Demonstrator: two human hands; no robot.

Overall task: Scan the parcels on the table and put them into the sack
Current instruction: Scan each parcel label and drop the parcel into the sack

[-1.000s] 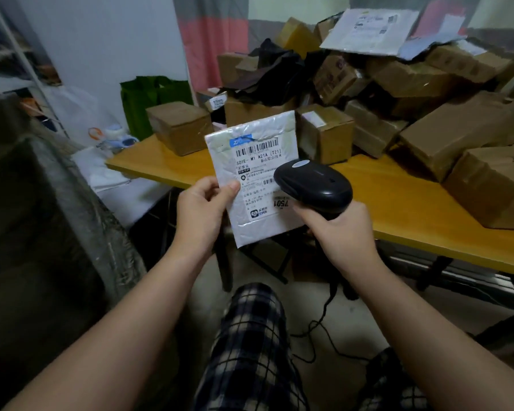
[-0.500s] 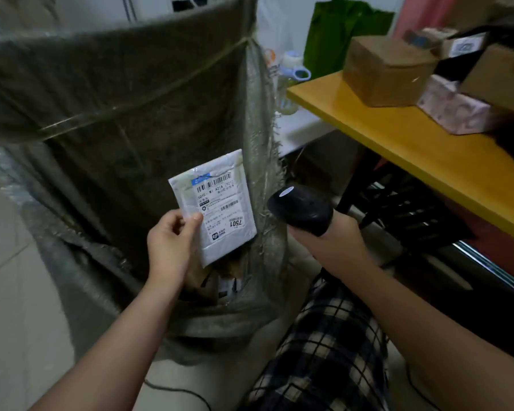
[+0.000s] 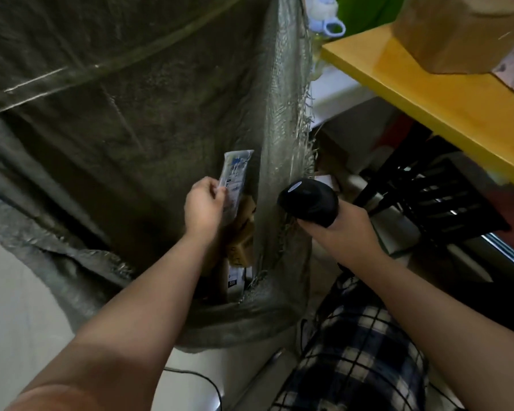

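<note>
My left hand [image 3: 204, 207] pinches a flat white mailer parcel [image 3: 235, 176] by its left edge, inside the mouth of the big grey-green woven sack [image 3: 116, 114]. The mailer is turned edge-on, its label facing right. Below it, brown cardboard parcels [image 3: 242, 241] lie in the sack. My right hand [image 3: 336, 229] grips a black barcode scanner [image 3: 309, 203] just right of the sack's frayed rim. The yellow table [image 3: 428, 93] is at the upper right, with a brown cardboard box [image 3: 457, 31] on it.
A black metal frame [image 3: 445, 200] sits under the table. A green bag [image 3: 365, 10] and a pale blue bottle [image 3: 327, 22] stand behind the sack. A cable runs across the pale floor [image 3: 18, 307] near my checked trouser leg.
My view swung from the table down to the sack. My left hand carried the mailer from in front of the scanner into the sack's mouth and turned it edge-on.
</note>
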